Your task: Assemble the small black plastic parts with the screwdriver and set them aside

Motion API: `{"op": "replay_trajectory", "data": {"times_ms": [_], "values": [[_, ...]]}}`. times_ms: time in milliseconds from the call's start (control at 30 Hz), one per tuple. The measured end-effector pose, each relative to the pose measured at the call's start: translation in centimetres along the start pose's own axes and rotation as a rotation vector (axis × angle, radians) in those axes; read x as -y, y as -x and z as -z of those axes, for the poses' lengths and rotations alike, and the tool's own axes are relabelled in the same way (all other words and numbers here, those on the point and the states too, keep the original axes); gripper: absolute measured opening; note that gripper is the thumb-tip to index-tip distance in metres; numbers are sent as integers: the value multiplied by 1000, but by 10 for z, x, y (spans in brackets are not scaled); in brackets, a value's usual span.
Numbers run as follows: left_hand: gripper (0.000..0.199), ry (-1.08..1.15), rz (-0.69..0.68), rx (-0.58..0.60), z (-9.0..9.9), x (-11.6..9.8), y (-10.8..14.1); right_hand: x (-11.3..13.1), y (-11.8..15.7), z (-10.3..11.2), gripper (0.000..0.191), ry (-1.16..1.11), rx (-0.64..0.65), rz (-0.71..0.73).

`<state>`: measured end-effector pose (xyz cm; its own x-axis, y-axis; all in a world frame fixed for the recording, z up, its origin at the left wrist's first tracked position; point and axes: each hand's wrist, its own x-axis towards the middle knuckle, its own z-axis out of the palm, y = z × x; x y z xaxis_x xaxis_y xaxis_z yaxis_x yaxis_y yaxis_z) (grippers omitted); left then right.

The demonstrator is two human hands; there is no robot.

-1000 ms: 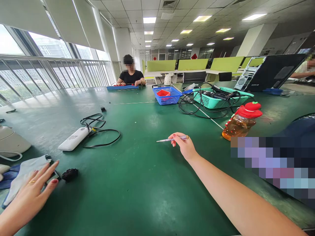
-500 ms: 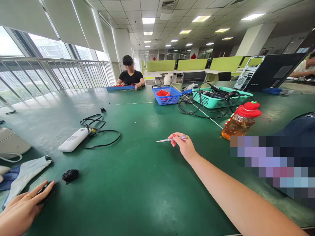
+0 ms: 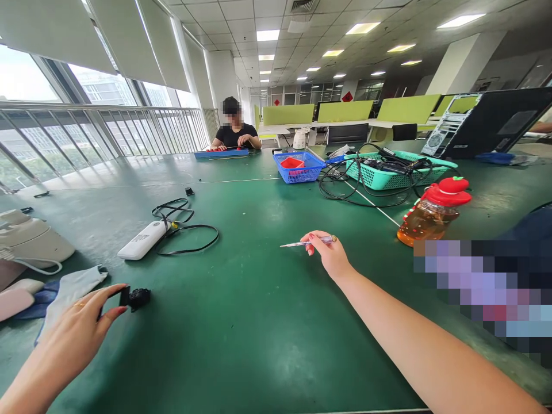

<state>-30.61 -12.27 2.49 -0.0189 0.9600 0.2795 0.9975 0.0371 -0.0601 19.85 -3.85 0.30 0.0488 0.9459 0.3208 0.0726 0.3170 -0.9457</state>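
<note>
My right hand (image 3: pixel 332 256) is closed around the clear handle of a slim screwdriver (image 3: pixel 295 244). The metal tip points left, over the middle of the green table (image 3: pixel 241 339). At lower left, my left hand (image 3: pixel 81 325) pinches a flat black piece (image 3: pixel 125 296) between thumb and fingers; its exact kind does not show, and the fingers cover part of it. Just beyond this piece lies a small black lumpy object (image 3: pixel 140 298). A pale cloth (image 3: pixel 77 287) is beside the left hand.
A white power bank (image 3: pixel 144 240) with a black cable lies ahead on the left. Farther off are a blue basket (image 3: pixel 299 173), a green basket (image 3: pixel 371 175) with cables and a red-capped bottle (image 3: pixel 426 221). Across the table sits a person (image 3: pixel 235 133).
My left hand has moved right and raised the flat black piece, bringing it beside the lumpy black object. My right hand keeps its hold on the screwdriver. The view has shifted slightly left.
</note>
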Motion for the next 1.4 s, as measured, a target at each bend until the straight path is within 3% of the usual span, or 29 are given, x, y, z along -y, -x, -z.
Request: {"op": "replay_trajectory", "data": {"times_ms": [100, 200, 333, 667, 800, 900, 1000, 1100, 1200, 1267, 1400], "values": [[64, 1, -26, 101, 15, -33, -13, 0, 0, 0, 42, -7, -4, -3], [64, 11, -30, 173, 14, -44, -22, 0, 0, -1, 41, -22, -5, -12], [65, 27, 5, 232, 6, -40, -24, 2, 0, -2, 40, -54, 2, -24], [72, 1, 16, 173, -19, -14, -12, 0, -2, 0, 40, -16, 29, -22], [60, 41, 29, 221, -10, -20, -17, -2, -2, 0, 40, -19, 33, -18], [57, 60, -13, 234, 21, -61, -24, -4, -2, -2, 38, 43, -6, -3], [57, 190, -261, 147, 54, -127, -36, -3, -1, -4, 33, 191, -81, 56], [47, 265, -500, 147, 64, -197, -58, 1, 0, -2, 24, 364, -94, 221], [40, 308, -657, 198, 44, -256, -88, 6, -3, 6, 20, 611, 4, 479], [37, 313, -657, 209, 22, -284, -106, 8, -4, 11, 19, 762, 49, 585], [41, 386, -550, 209, -14, -309, -126, 11, -5, 12, 16, 895, 40, 652]]}}
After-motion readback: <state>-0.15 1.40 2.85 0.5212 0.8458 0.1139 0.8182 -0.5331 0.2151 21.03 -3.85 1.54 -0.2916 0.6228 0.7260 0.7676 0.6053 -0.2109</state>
